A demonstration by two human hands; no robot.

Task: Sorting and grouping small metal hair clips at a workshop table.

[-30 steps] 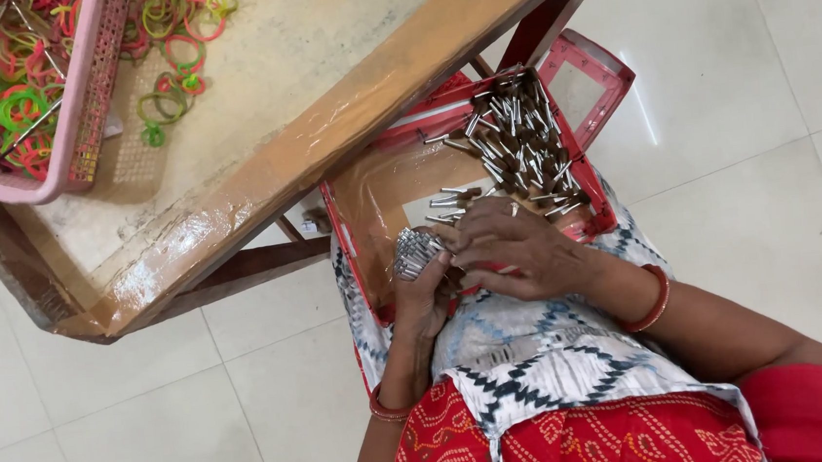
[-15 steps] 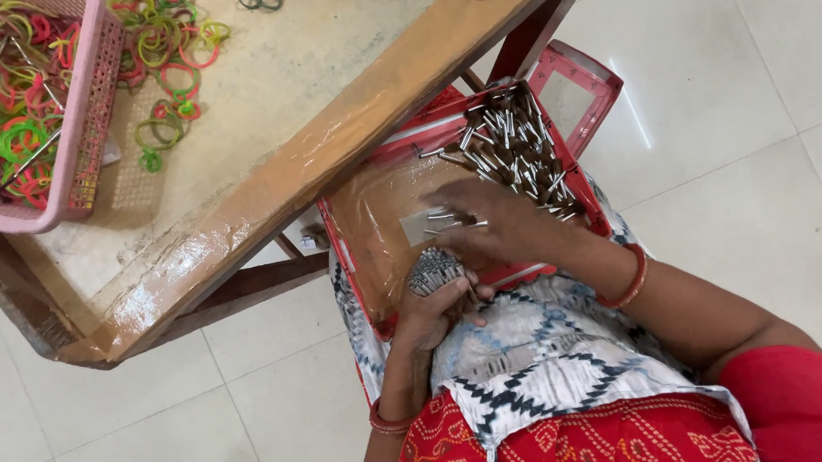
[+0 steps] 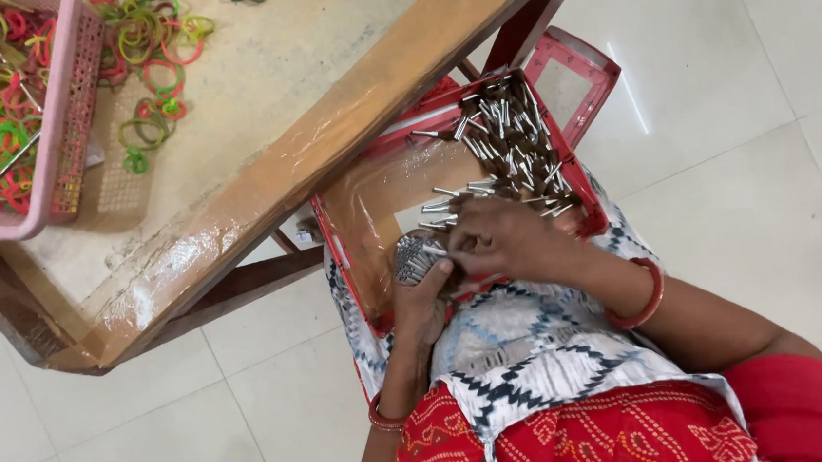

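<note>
Left hand (image 3: 423, 294): clenched round a tight bundle of silver metal pins (image 3: 412, 257).
Right hand (image 3: 500, 241): pinching pins at the bundle.
Red plastic tray (image 3: 589, 60): holding loose pins, on the lap.

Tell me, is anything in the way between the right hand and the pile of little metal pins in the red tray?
Nothing visible. The right hand rests in the red tray, right at the near edge of the metal pins. The left hand holds a bundle of pins beside it, not between.

pink basket (image 3: 69, 111) on wooden table (image 3: 260, 174) | coloured rubber bands (image 3: 147, 46) | tiled floor (image 3: 761, 86)
</note>
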